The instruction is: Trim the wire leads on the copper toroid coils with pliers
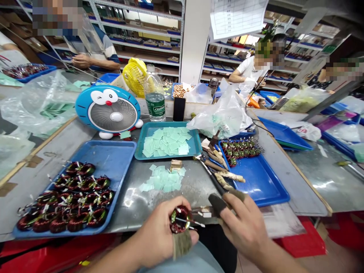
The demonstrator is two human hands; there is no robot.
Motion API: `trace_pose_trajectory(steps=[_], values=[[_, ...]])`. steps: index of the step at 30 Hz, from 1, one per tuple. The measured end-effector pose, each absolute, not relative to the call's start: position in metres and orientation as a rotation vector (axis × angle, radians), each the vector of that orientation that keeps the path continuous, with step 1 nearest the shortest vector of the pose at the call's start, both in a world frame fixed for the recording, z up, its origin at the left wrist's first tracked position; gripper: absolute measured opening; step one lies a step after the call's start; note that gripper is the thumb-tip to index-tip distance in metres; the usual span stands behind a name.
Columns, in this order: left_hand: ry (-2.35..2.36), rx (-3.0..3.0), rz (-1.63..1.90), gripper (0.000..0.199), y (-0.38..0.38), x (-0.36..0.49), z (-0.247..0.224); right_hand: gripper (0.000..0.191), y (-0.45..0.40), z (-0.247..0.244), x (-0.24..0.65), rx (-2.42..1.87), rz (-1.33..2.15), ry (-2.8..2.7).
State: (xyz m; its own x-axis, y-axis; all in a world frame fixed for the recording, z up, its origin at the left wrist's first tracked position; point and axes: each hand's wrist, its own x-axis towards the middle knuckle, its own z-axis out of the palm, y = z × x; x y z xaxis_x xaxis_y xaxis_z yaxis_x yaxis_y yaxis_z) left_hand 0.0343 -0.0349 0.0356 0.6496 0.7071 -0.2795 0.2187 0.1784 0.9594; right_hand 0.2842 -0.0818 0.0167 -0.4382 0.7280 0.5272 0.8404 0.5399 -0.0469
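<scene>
A ring-shaped coil (179, 220) wound with reddish-brown wire is gripped in my left hand (162, 227), low over the bench's front edge. Pale wire ends stick out of it toward the right. My left thumb wears an olive finger cover. To the right is my right hand (244, 220), its fingers bent and apart, dark covers on some fingertips. I see nothing held in it, though its underside is hidden. Between the hands lies a metal piece with small white bits (206, 213). Black tool handles (213, 178) run behind the right fingers.
At left, a blue tray (121, 155) holds rows of similar coils. Pale green sheets (165, 180) lie mid-bench, more in a teal tray (139, 146). Another blue tray (264, 185) with green coils stands right. A fan (108, 110) and water bottle (155, 94) stand behind. Other people sit beyond.
</scene>
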Motion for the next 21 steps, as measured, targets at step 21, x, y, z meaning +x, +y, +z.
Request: trace_pose_trajectory(steps=[21], values=[[0.971,1.802,0.139,0.025,-0.033,0.044,0.057,0.016,-0.088,0.031,0.299,-1.344,0.072,-2.445]])
